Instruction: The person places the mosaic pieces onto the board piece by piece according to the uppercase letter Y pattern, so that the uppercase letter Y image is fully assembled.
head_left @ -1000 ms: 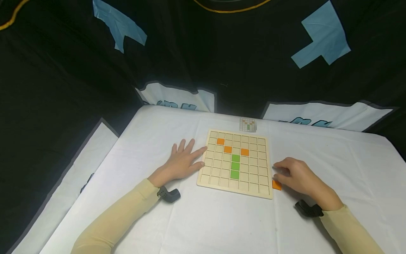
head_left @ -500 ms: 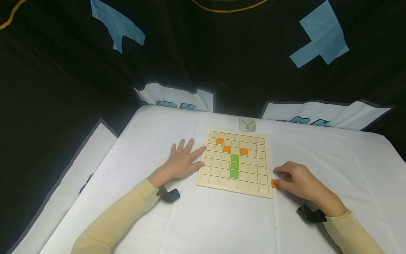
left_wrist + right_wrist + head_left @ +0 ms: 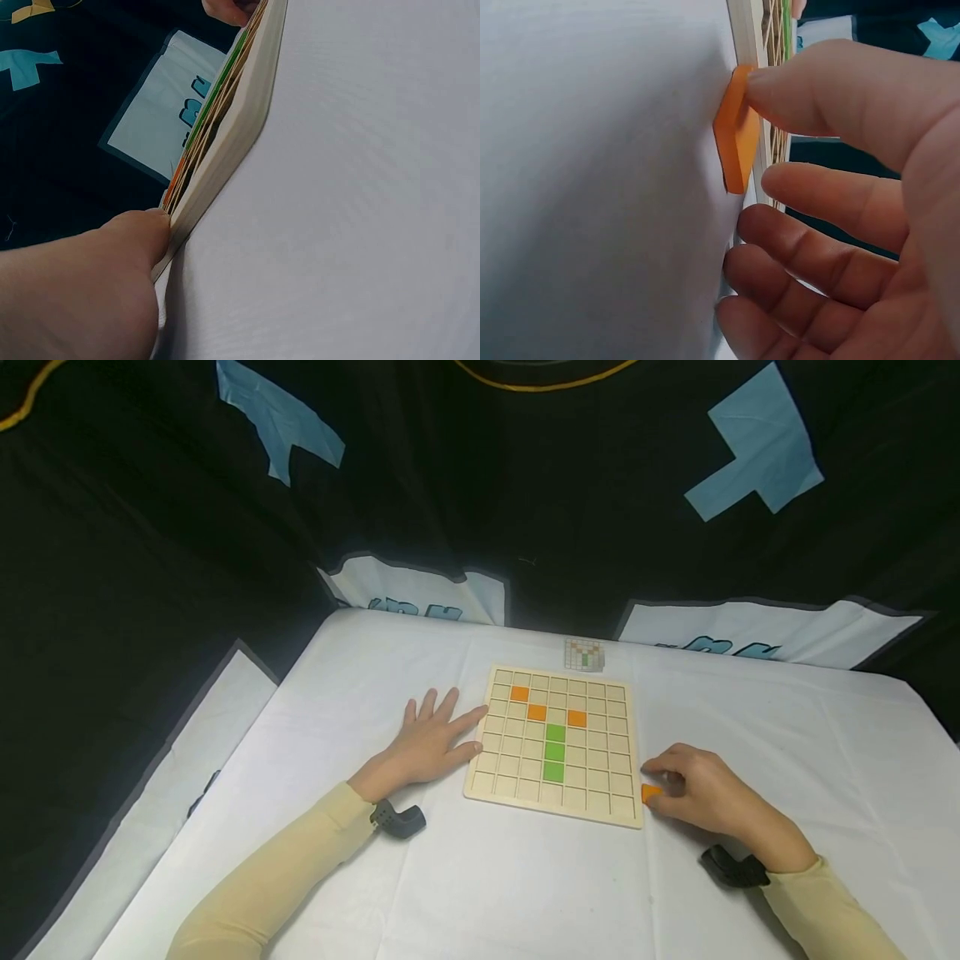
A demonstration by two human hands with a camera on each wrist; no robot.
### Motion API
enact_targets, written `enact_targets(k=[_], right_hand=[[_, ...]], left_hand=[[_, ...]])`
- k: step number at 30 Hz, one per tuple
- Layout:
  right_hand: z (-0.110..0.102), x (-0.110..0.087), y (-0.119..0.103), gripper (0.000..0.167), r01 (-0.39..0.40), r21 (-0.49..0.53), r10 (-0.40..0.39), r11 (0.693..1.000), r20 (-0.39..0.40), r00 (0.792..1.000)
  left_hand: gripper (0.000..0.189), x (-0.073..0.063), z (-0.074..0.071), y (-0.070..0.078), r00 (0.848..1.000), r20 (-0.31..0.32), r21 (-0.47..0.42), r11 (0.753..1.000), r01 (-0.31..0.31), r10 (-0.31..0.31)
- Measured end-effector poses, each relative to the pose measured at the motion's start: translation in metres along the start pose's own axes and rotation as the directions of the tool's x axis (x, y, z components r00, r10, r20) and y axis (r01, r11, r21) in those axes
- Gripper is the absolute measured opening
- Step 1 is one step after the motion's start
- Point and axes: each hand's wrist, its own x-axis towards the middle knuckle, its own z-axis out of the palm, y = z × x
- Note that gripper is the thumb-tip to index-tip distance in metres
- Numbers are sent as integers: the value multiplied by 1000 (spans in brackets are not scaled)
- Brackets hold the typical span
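Observation:
A square wooden grid board [image 3: 592,760] lies on the white-covered table. Three orange tiles and three green tiles [image 3: 554,752] sit in its cells. My left hand [image 3: 427,743] lies flat with fingers spread, its thumb and index fingertip touching the board's left edge. By the board's right edge my right hand [image 3: 705,789] is at a loose orange tile [image 3: 650,792]. In the right wrist view its thumb touches this tile [image 3: 736,139] on one side. The index fingertip stands apart from the tile's other end, and the remaining fingers are loosely bent.
Behind the board lies a small card [image 3: 585,655] printed with a grid pattern of coloured squares. Dark cloth [image 3: 420,477] with pieces of blue tape [image 3: 765,443] hangs behind the table. Each wrist wears a black device [image 3: 733,867].
My right hand has shifted slightly toward me, and its thumb has come to the near side of the loose orange tile. The left hand and the board stay put.

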Motion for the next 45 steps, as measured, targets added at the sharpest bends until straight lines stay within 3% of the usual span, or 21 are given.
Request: enact_targets(k=[16,28,45], right_hand=[[3,1,-3,31,7,17,-7,1000,9,1000],[4,2,-7,29,-34,4,34,999,27,999],[6,2,-5,23,-7,4,7,1000,6,1000]], left_hand=[[63,0,-1,0,1000,4,-3,1000,-3,3],[63,1,0,0,1000,-2,5,1000,-7,7],[63,2,2,-1,1000,-4,-3,1000,2,-2]])
